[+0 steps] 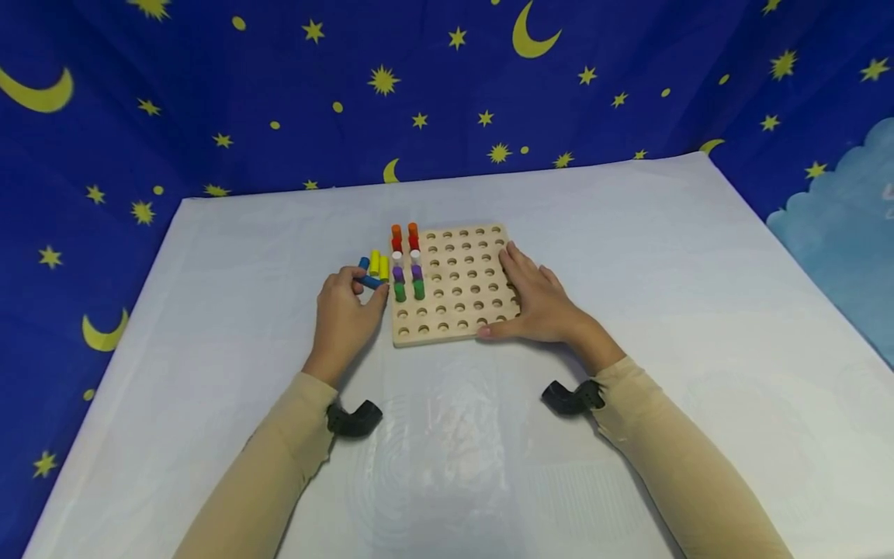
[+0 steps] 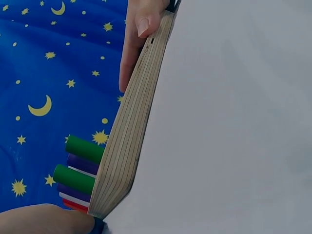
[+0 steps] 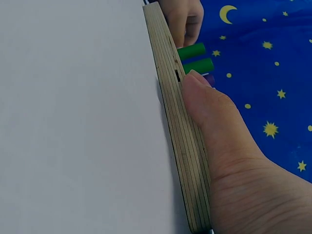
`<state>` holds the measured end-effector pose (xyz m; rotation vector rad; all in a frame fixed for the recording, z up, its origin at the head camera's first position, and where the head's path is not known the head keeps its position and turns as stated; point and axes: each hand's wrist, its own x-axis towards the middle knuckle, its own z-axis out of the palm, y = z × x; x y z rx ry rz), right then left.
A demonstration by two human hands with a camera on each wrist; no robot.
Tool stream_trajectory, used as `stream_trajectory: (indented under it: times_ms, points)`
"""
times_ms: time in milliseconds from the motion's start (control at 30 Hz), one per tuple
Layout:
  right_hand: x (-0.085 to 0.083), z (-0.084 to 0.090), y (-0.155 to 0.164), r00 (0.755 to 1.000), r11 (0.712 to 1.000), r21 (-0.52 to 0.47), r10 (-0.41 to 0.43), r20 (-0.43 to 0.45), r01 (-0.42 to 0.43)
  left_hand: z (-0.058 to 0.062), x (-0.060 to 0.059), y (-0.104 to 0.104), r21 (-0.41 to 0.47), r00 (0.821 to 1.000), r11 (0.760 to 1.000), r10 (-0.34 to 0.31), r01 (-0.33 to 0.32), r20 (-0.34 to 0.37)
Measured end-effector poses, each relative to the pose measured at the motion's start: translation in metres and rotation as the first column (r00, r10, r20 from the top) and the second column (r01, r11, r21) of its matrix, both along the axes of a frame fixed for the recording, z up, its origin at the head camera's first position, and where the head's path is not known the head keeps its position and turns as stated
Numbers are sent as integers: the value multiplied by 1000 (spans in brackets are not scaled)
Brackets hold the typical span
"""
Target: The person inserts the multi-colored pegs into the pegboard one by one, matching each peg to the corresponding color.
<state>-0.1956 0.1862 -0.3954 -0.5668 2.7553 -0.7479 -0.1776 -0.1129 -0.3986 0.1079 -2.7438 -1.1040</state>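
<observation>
From the head view, a wooden pegboard (image 1: 457, 283) lies on the white tabletop (image 1: 628, 256). Orange, red, white, purple and green pegs (image 1: 408, 262) stand in its two left columns. The left hand (image 1: 345, 310) pinches a blue peg (image 1: 370, 281) beside two loose yellow pegs (image 1: 379, 265). The right hand (image 1: 538, 299) lies flat on the board's right side, fingers straight.

The left wrist view shows the board's edge (image 2: 129, 131) and green pegs (image 2: 78, 165).

The right wrist view shows the thumb (image 3: 204, 105) against the board's edge.

layered plywood board (image 1: 457, 283), glossy painted pegs (image 1: 408, 264)
</observation>
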Motion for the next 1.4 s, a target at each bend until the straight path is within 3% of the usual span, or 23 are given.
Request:
stream_trajectory:
  times_ms: [233,433,633,833,1200,1400]
  points:
    - [0,0,-1,1000,1000,12,4,0,-4,-1,-2,-4,-5,1000,1000,-21,21,0]
    - [0,-1,-1,1000,1000,15,2,-2,-2,-2,0,-4,65,998,997,-53,51,27]
    - [-1,-1,-1,1000,1000,15,0,-3,0,-3,1,-5,114,996,990,-81,84,-26]
    - [-1,-1,-1,1000,1000,14,3,-5,-3,-4,1,-4,92,992,990,-104,110,-72]
    - [0,0,-1,1000,1000,11,3,-13,-3,-4,1,-1,-3,986,986,-167,167,-21]
    - [0,1,-2,1000,1000,17,2,-10,-2,-5,6,-3,93,990,985,-143,144,-22]
